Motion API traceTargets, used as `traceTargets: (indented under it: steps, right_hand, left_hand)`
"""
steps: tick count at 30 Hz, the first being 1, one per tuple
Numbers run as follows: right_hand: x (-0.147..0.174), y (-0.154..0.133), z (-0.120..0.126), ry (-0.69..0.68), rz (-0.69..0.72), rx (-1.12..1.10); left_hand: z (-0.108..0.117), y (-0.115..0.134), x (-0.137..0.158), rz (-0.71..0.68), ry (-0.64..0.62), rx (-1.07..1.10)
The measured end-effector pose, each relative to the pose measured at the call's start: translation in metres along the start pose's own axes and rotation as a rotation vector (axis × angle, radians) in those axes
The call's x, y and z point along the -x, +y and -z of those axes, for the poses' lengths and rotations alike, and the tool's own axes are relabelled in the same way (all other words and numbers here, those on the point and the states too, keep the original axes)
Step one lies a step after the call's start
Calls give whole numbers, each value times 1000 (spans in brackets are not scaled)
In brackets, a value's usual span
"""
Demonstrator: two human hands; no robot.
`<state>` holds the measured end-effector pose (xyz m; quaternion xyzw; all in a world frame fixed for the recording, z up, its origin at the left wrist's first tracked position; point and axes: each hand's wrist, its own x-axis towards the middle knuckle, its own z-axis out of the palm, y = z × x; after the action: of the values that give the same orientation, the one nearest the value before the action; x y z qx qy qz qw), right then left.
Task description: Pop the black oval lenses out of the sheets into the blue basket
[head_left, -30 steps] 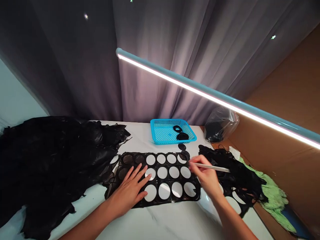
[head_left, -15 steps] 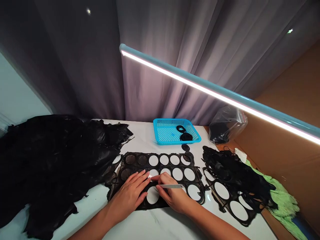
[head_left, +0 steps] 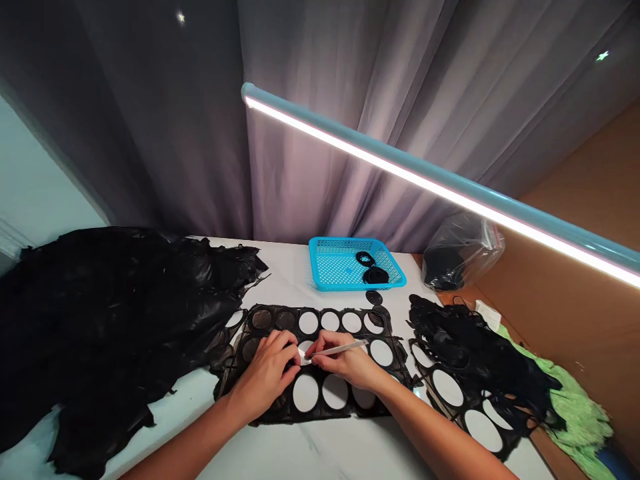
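A thin black sheet [head_left: 320,399] with rows of round openings lies flat on the white table; most openings show white, while several at the left are still filled with dark material. My left hand [head_left: 267,370] rests on it with fingers bent and drawn together at the left rim of a middle-row opening. Whatever lies between those fingertips is hidden. My right hand [head_left: 345,360] is closed around a slim, flat metal tool [head_left: 347,347], its handle end pointing right and its tip low at the same opening. The fingertips of both hands are close together.
A big heap of black sheets [head_left: 115,320] covers the left side. Behind the work stands a blue basket [head_left: 330,267] with black rings inside; a black disc [head_left: 374,298] lies before it. At right are black scraps [head_left: 465,353], a green cloth [head_left: 575,407] and a clear bag [head_left: 460,250].
My left hand has gone from lying flat to curled fingers and shifted slightly up. My right hand has moved a little up and right, tilting the tool and uncovering lower openings.
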<state>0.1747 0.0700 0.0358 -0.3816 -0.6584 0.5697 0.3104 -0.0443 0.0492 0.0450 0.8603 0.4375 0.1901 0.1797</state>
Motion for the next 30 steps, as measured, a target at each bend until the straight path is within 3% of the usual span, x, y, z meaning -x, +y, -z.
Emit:
traceTargets:
  steps: [7, 30]
  right_hand:
    - [-11, 1, 3, -146, -81, -55]
    - [-11, 3, 3, -126, -71, -20]
  left_hand:
    - [-5, -2, 3, -18, 33, 7]
    - [-4, 1, 1, -53, 61, -11]
